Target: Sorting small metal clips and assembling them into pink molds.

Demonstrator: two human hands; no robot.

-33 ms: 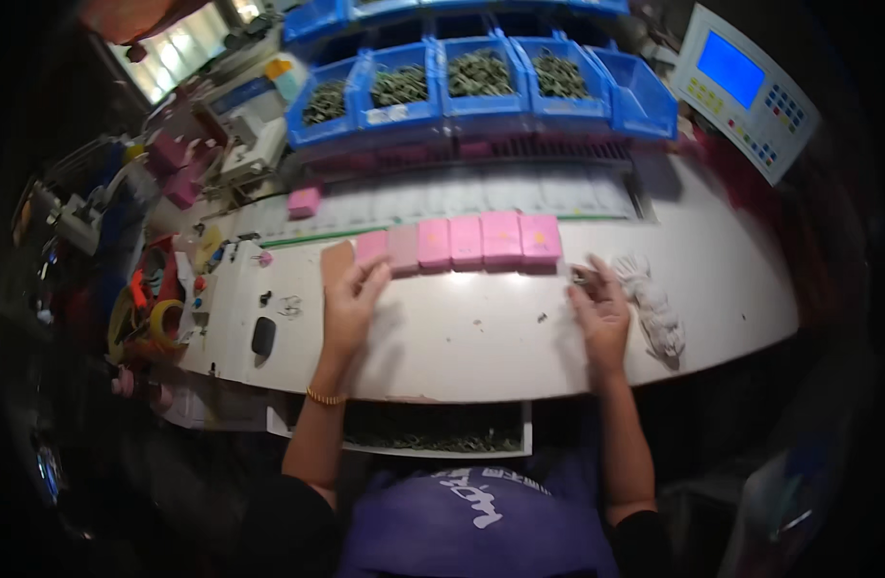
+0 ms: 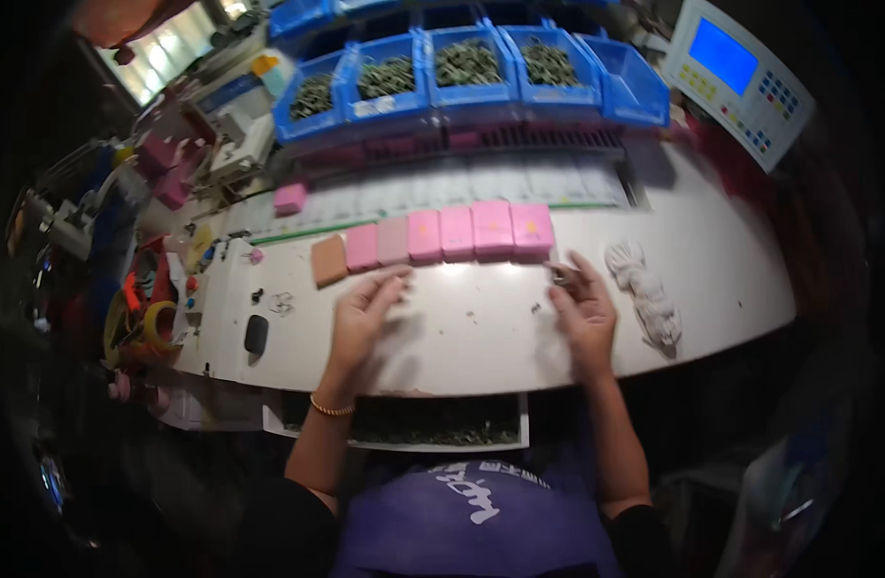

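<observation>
White worktable (image 2: 462,356) bends toward the fisheye rim, its surroundings sinking into near-black at the corners. Along the top edge, an upper tier of blue bins (image 2: 303,17) is cut off; at upper left, part of a bright window (image 2: 173,56) shows. Clutter on the left, with yellow tape (image 2: 161,326) among it, is too dim to sort out fully. The open drawer (image 2: 523,421) below the tabletop contains small dark pieces, partly hidden behind the left forearm.

The left hand (image 2: 362,316) has its fingers bent toward its thumb, just in front of the block row; blur leaves it impossible to tell whether it grips anything. The right hand (image 2: 589,313) pinches a small dark piece (image 2: 560,279) between thumb and fingers, near the row's right end; the piece's exact shape is unclear.

Seven blocks stand side by side behind the hands: one brown block (image 2: 329,260) at the left end and six pink blocks (image 2: 457,234), one of them duller. One separate pink block (image 2: 289,198) sits farther back. Five blue front bins (image 2: 394,106) line up behind, four holding grey-green pieces. One white cloth bundle (image 2: 645,294) lies right of the right hand, and one keypad console (image 2: 741,82) stands at upper right.
</observation>
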